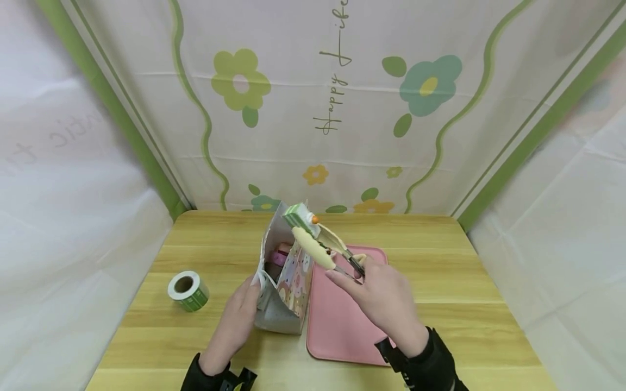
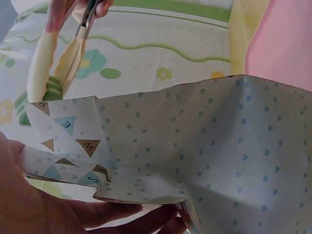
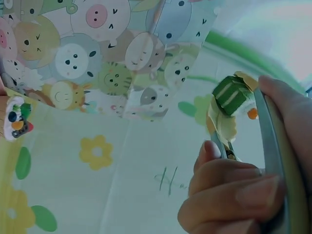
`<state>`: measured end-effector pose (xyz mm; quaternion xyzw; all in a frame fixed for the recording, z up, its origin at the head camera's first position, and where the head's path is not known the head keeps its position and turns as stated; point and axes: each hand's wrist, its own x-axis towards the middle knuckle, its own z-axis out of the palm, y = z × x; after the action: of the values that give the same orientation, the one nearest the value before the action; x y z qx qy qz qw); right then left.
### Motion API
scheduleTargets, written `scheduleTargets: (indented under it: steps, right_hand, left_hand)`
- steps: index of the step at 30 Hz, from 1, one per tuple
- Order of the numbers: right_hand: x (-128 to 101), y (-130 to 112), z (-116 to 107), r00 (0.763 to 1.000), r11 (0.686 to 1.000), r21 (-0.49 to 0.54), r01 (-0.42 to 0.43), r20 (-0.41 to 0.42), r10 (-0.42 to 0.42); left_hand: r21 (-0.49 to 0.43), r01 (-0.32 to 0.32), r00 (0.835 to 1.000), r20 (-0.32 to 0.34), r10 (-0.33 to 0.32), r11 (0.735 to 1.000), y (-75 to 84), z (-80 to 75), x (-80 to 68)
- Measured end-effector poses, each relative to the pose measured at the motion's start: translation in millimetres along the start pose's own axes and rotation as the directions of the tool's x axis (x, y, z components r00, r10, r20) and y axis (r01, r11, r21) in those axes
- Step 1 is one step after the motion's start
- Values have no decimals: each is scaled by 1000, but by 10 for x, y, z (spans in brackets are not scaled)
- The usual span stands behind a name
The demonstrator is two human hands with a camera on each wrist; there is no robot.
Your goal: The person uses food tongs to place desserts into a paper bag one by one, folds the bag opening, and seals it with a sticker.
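Observation:
My right hand [image 1: 383, 293] grips a pair of tongs [image 1: 313, 248] with cream-coloured tips. Between the tips is a green-and-white layered cake slice [image 1: 297, 216] topped with white cream and an orange ball, held over the bag's mouth. My left hand [image 1: 236, 312] holds the near left rim of an upright paper bag [image 1: 281, 317], its thumb on one side of the paper and its fingers on the other. Cartoon animals and small blue hearts decorate the bag. Inside it lie a purple-pink item [image 1: 279, 257] and something dark brown, both partly hidden.
Right of the bag a pink tray [image 1: 342, 331] lies on the wooden table [image 1: 440, 288]. A small fruit-topped cake piece [image 3: 18, 119] shows at the left edge of the right wrist view. On the left stands a roll of green-and-white labels [image 1: 188, 291]. Patterned cloth walls surround the table.

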<state>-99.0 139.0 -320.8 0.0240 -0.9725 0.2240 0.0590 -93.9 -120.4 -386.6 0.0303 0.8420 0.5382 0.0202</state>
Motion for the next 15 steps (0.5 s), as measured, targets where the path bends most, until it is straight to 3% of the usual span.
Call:
scheduleTargets:
  steps: [7, 15]
  right_hand:
    - [77, -142, 38, 989, 979, -140, 146, -11, -149]
    - [100, -208, -9, 985, 964, -206, 170, 17, -170]
  left_hand:
    - [-28, 16, 1000, 15, -16, 999, 1, -12, -7]
    - [-47, 14, 1000, 21, -13, 999, -4, -5, 7]
